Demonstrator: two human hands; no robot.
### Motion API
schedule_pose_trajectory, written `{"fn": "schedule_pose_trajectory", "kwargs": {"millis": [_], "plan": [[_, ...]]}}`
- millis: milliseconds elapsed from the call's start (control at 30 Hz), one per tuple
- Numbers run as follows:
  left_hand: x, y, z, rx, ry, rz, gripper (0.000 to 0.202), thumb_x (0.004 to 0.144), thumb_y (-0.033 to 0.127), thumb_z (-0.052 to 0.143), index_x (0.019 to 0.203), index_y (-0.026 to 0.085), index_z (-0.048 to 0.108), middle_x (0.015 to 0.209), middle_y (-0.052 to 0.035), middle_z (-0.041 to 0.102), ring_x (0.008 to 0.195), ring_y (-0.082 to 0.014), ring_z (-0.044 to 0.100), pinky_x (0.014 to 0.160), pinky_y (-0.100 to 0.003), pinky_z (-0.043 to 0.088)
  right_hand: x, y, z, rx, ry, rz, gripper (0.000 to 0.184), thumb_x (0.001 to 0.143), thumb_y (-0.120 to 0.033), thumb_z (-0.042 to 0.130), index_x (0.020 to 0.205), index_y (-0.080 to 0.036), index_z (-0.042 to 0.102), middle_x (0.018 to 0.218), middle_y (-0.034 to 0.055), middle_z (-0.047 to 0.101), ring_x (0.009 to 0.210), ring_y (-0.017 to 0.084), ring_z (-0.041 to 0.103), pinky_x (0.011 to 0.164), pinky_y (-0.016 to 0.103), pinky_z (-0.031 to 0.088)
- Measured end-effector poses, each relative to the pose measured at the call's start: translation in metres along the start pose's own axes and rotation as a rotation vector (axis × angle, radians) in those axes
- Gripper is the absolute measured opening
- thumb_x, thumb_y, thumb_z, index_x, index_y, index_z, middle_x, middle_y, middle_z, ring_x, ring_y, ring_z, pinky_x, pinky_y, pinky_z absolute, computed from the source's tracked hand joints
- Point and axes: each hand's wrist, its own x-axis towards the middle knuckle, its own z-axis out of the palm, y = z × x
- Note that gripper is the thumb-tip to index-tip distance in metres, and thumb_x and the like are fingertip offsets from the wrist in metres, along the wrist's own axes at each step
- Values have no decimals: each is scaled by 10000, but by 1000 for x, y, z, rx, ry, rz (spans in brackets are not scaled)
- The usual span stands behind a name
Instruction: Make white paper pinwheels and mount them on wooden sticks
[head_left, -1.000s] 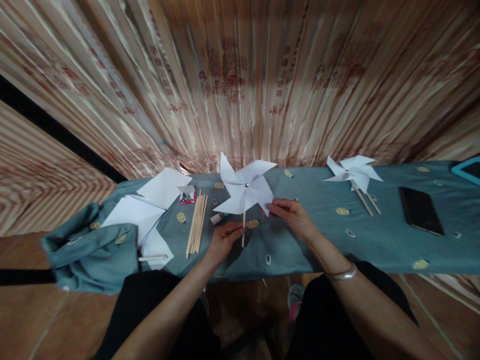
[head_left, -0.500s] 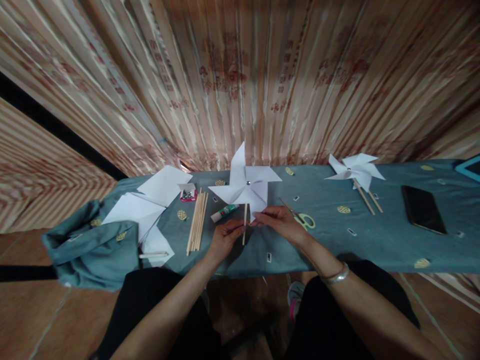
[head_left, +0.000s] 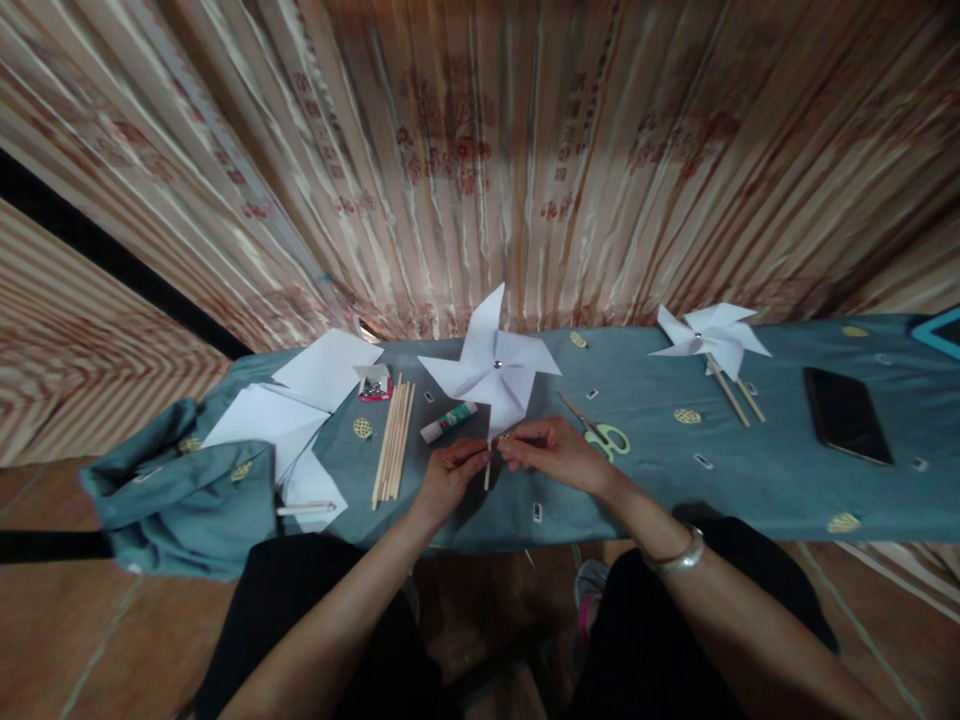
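Note:
A white paper pinwheel [head_left: 510,385] with a shiny pin at its centre stands over the middle of the cloth. Its thin wooden stick [head_left: 487,478] is pinched low down by my left hand [head_left: 450,478]. My right hand [head_left: 551,452], wearing a silver bangle at the wrist, is just right of the stick under the lowest blade. Its fingers are bent and drawn together; what lies between them, if anything, is hidden. A glue stick [head_left: 448,423] lies behind my left hand, and green-handled scissors [head_left: 604,438] lie beyond my right.
Several wooden sticks [head_left: 394,440] and a small box of pins [head_left: 374,383] lie left of centre. White paper sheets [head_left: 262,425] and a white pen [head_left: 306,509] are farther left. Finished pinwheels [head_left: 720,340] and a black phone [head_left: 847,415] lie right. A curtain [head_left: 480,180] hangs behind.
The pinwheel's blades have turned a little clockwise. My right hand has moved slightly down and left, off the lowest blade toward the stick. My left hand keeps its grip.

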Motion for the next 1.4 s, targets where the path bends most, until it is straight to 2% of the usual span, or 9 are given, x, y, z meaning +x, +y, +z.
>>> {"fn": "schedule_pose_trajectory", "kwargs": {"millis": [100, 233, 300, 333, 400, 500, 733, 1000, 1400], "plan": [[1, -2, 0, -30, 6, -18, 259, 683, 371, 727, 876, 204, 773, 860, -41, 718, 844, -207, 624, 821, -338, 475, -6, -9, -24, 38, 78, -21, 395, 745, -564, 665, 640, -187, 713, 570, 16, 678, 511, 120, 573, 503, 235, 430], [0, -5, 2, -31, -37, -11, 275, 691, 372, 728, 888, 187, 775, 883, -63, 727, 877, -218, 628, 863, -361, 467, -9, -11, -59, 66, 589, -96, 337, 692, -533, 724, 642, -201, 699, 616, 22, 693, 558, 141, 587, 561, 267, 468], [-1, -6, 2, -19, -70, -12, 281, 704, 368, 722, 908, 182, 773, 887, -70, 727, 868, -215, 628, 847, -354, 468, -7, -8, -70, 45, 732, -135, 276, 673, -471, 754, 747, -208, 723, 723, 23, 722, 651, 157, 620, 652, 288, 493], [-2, -5, 3, -12, -83, -11, 283, 705, 368, 723, 914, 184, 773, 877, -69, 726, 849, -210, 626, 825, -344, 471, -6, -5, -73, 27, 753, -144, 273, 665, -447, 762, 797, -210, 731, 768, 23, 729, 693, 163, 628, 696, 300, 496], [-3, -4, 3, 2, -100, -12, 287, 696, 378, 733, 910, 191, 776, 843, -62, 724, 806, -200, 620, 772, -322, 474, -4, 1, -74, -9, 731, -140, 283, 673, -424, 753, 858, -209, 739, 810, 22, 731, 731, 168, 628, 744, 316, 490], [-4, -2, 3, 16, -123, -19, 298, 683, 408, 745, 894, 201, 780, 839, -58, 727, 807, -205, 623, 756, -313, 476, 1, 7, -72, -21, 654, -123, 278, 696, -426, 725, 868, -208, 746, 779, 15, 722, 705, 164, 613, 717, 313, 480], [-2, -3, 2, 21, -114, -14, 327, 672, 433, 749, 899, 200, 780, 837, -55, 725, 811, -207, 622, 767, -317, 471, 5, 7, -64, 62, 631, -67, 293, 620, -490, 758, 689, -207, 728, 616, -8, 665, 557, 136, 544, 540, 265, 417], [-1, -3, 0, -25, -75, -10, 270, 687, 383, 738, 896, 217, 779, 873, -49, 724, 847, -206, 622, 800, -321, 469, 5, 4, -51, 197, 535, -3, 352, 571, -517, 789, 664, -187, 709, 555, -26, 621, 484, 96, 465, 465, 240, 328], [-1, -4, -1, 4, -85, -7, 277, 680, 406, 742, 879, 217, 780, 820, -44, 714, 786, -188, 608, 728, -293, 461, 0, -5, -59, 262, 640, -34, 333, 529, -513, 829, 653, -223, 722, 605, -22, 667, 537, 113, 530, 511, 242, 397]]}}
